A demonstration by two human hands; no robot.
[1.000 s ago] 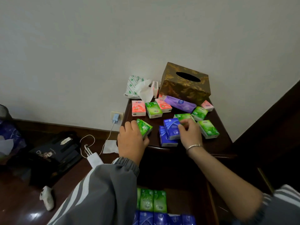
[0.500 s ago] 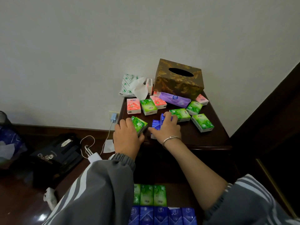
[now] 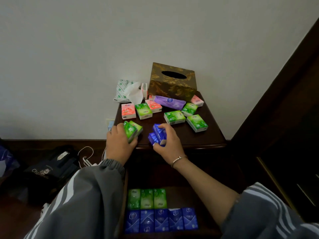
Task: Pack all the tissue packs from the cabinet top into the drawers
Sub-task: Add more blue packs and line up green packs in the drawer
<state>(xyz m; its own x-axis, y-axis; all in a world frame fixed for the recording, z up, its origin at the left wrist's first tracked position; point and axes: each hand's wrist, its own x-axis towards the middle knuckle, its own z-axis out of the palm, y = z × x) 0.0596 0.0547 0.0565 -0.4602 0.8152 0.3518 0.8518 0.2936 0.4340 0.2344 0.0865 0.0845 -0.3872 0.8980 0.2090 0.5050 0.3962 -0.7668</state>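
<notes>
Change since half a second ago: the right hand [image 3: 170, 144] has drawn back from the middle of the cabinet top [image 3: 212, 137] to its near edge, and its fingers now curl round a tilted stack of blue tissue packs [image 3: 158, 133] instead of lying over them. The left hand [image 3: 119, 144] keeps its curled grip on the green tissue packs [image 3: 133, 131] at the near left corner; two show there. A narrow bare gap separates the two hands.

Still lying on the cabinet top: four loose green packs [image 3: 174, 117], three pink packs [image 3: 128, 111] and a purple pack [image 3: 170, 101], all far of the hands, in front of the brown tissue box [image 3: 172, 81] at the wall.

Edges and room: the near right part of the cabinet top is bare up to its edge. In the open drawer [image 3: 203, 200] below, a row of green packs [image 3: 146, 198] sits far of a row of blue packs [image 3: 161, 219]; dark floor shows right of the green row.
</notes>
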